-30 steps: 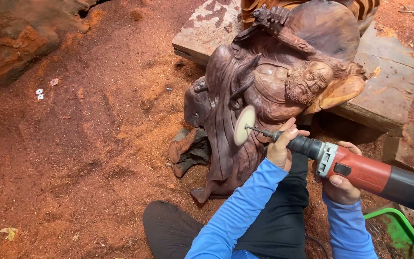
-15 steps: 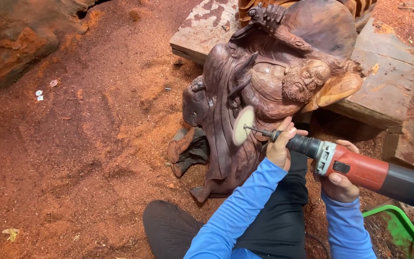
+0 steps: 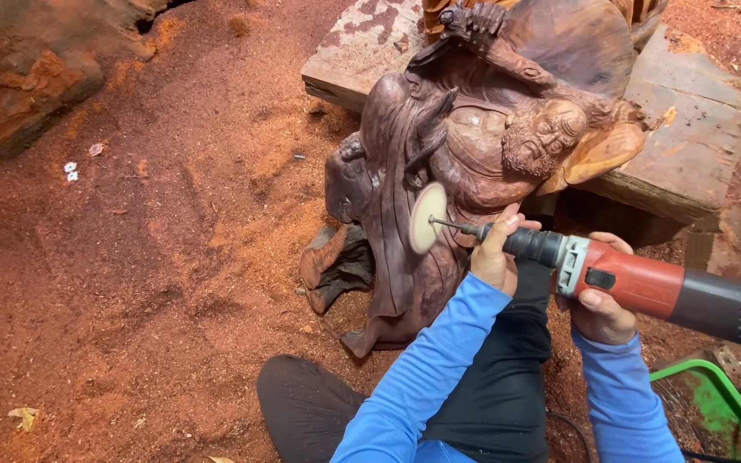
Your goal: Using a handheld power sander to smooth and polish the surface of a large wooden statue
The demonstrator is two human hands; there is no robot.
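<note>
left hand (image 3: pixel 492 254) fingers curled round the grinder (image 3: pixel 645 287) nose | right hand (image 3: pixel 598 310) wrapped under its red body | buffing disc (image 3: pixel 428 218) just past left fingertips, touching the carving (image 3: pixel 473 146) | sawdust floor (image 3: pixel 147 283) all around

Carved figure (image 3: pixel 473 146): dark reddish-brown hardwood, smooth with a low sheen on the rounded parts, duller in the cut folds.
Rotary grinder (image 3: pixel 645 287): red body of glossy plastic, black matt rear casing, bright metal collar and thin metal shaft.
Polishing disc (image 3: pixel 428 218): pale, soft-looking, matt.
Slab (image 3: pixel 688 129) under the figure: rough weathered wood, grey, dusted red.
Floor (image 3: pixel 147 283): loose red sawdust, grainy and matt.
Sleeves (image 3: pixel 439 377): bright blue smooth cloth.
</note>
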